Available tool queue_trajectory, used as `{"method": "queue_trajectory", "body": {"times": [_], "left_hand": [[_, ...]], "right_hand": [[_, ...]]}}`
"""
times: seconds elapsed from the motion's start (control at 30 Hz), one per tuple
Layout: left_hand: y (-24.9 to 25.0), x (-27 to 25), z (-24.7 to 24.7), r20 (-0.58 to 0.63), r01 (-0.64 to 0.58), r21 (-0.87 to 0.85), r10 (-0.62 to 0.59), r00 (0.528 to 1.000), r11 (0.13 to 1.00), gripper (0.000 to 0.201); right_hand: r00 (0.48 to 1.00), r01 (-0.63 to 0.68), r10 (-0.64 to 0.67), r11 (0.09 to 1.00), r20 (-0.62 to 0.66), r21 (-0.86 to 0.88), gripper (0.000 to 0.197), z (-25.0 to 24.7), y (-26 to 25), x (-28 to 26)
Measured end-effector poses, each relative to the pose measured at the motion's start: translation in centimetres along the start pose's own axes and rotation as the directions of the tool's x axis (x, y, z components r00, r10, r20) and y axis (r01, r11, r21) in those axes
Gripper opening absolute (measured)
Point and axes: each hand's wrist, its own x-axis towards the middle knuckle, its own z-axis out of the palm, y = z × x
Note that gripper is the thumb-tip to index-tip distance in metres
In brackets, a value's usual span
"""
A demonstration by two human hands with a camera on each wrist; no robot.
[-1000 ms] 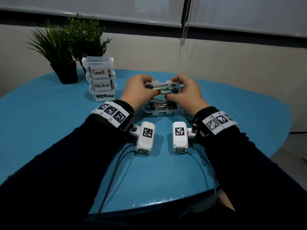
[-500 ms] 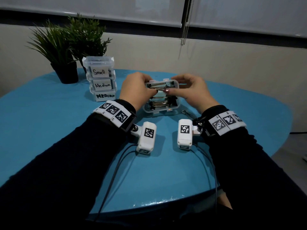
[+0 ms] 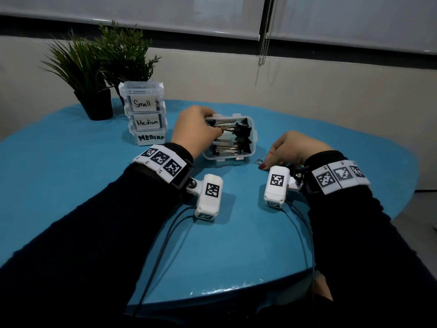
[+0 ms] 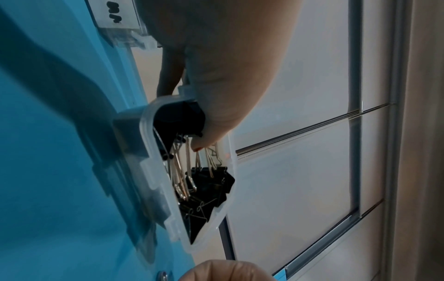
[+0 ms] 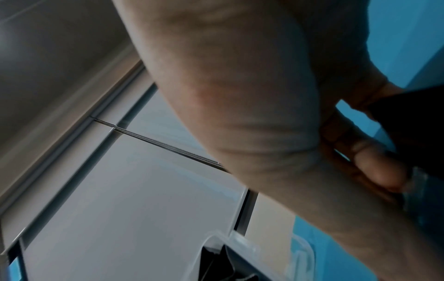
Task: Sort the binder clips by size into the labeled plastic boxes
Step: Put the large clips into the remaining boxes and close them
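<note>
Your left hand pinches the open clear box of binder clips on the blue table.
Your right hand curls beside it; I cannot tell if it holds anything. Shiny wire handles tangle, so clips may spill. Pull slowly. Labeled boxes stand stacked nearby.

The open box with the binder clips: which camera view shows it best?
The head view: the whole open box shows on the blue table, the left hand gripping its near-left edge. The left wrist view shows it close but side-on; the right wrist view catches only a blurred corner.
</note>
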Motion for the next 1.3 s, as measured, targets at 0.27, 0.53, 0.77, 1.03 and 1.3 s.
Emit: {"method": "queue_trajectory", "body": {"times": [0.27,0.53,0.77,1.03,1.3], "left_hand": [[-0.6,0.4,0.6,0.108,0.099,-0.158,-0.082,0.991,0.982,0.034],[-1.2,0.5,0.8,0.108,0.095,-0.195,-0.075,0.991,0.976,0.022],[-1.5,0.8,1.0,0.103,0.101,-0.210,-0.081,0.991,0.972,0.023],[-1.7,0.9,1.2,0.142,0.078,-0.283,-0.039,0.989,0.956,0.024],[-1.8,0.6,-0.5,0.370,0.109,-0.400,0.051,0.928,0.910,0.042]], "right_hand": [[0.990,0.051,-0.050,0.999,-0.129,0.011,0.023,0.4,-0.3,1.0],[0.780,0.604,-0.180,0.467,-0.599,0.646,0.011,0.5,-1.7,0.7],[0.624,0.780,-0.418,0.383,-0.660,0.495,0.017,2.1,-3.8,-0.8],[0.584,0.784,-0.623,0.599,-0.520,0.163,0.008,3.5,-5.1,0.6],[0.609,0.749,-0.570,0.642,-0.551,0.165,0.013,3.7,-4.8,1.2]]}}
